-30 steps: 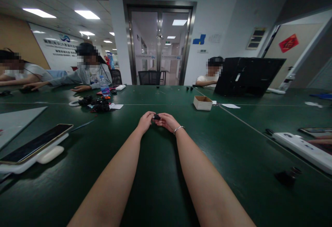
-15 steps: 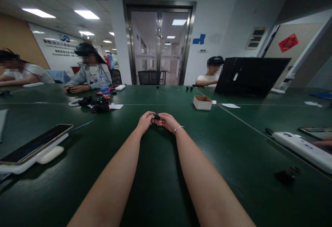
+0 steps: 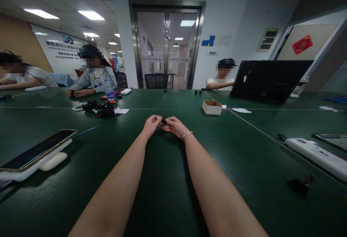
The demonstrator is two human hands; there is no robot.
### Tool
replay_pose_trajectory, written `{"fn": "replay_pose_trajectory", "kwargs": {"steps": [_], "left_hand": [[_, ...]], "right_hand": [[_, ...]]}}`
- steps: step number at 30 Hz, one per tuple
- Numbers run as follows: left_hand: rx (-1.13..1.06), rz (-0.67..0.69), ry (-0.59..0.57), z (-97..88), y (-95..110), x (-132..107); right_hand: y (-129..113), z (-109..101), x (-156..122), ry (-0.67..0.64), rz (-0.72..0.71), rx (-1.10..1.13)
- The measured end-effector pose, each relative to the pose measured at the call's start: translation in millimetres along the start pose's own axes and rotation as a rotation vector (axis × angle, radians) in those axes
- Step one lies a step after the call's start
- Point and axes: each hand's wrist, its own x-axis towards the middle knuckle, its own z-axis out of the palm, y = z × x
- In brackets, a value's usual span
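Both hands meet over the dark green table (image 3: pixel 168 179), arms stretched forward. A small black piece (image 3: pixel 163 121) sits between my fingertips; its exact kind is too small to make out. My left hand (image 3: pixel 152 125) is closed in a pinch on its left side. From the right, my right hand (image 3: pixel 175 126) pinches the same piece, with a silver bangle (image 3: pixel 188 134) round that wrist. My fingers partly hide the piece.
Ahead on the right stands a small open box (image 3: pixel 211 107). A tangle of black items (image 3: pixel 101 109) and a water bottle (image 3: pixel 109 90) are ahead left. A phone (image 3: pixel 40 148) lies left; a power strip (image 3: pixel 317 155) and a black fitting (image 3: pixel 302 184) lie right. Several people sit around.
The black piece has turned slightly between my fingers, and less of it shows. The large black screen at the right has tilted and shifted to the right.
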Motion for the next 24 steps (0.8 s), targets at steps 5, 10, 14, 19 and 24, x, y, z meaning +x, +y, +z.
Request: {"fn": "replay_pose_trajectory", "kwargs": {"steps": [5,10,14,19,24], "left_hand": [[-0.005,0.010,-0.016,5.3,6,-2],[0.141,-0.006,-0.071,11.1,16,-3],[0.306,-0.112,-0.218,-18.0,32,-20],[0.463,-0.199,-0.290,-91.1,58,-77],[0.522,-0.309,-0.128,-158.6,84,-144]], "right_hand": [[4,4,2,0.019,-0.033,-0.057],[6,13,1,0.006,0.010,-0.251],[-10,19,-54,-0.123,0.108,-0.497],[-47,20,-186,-0.454,0.331,-0.731],[-67,-35,-295,0.154,0.043,-1.030]]}}
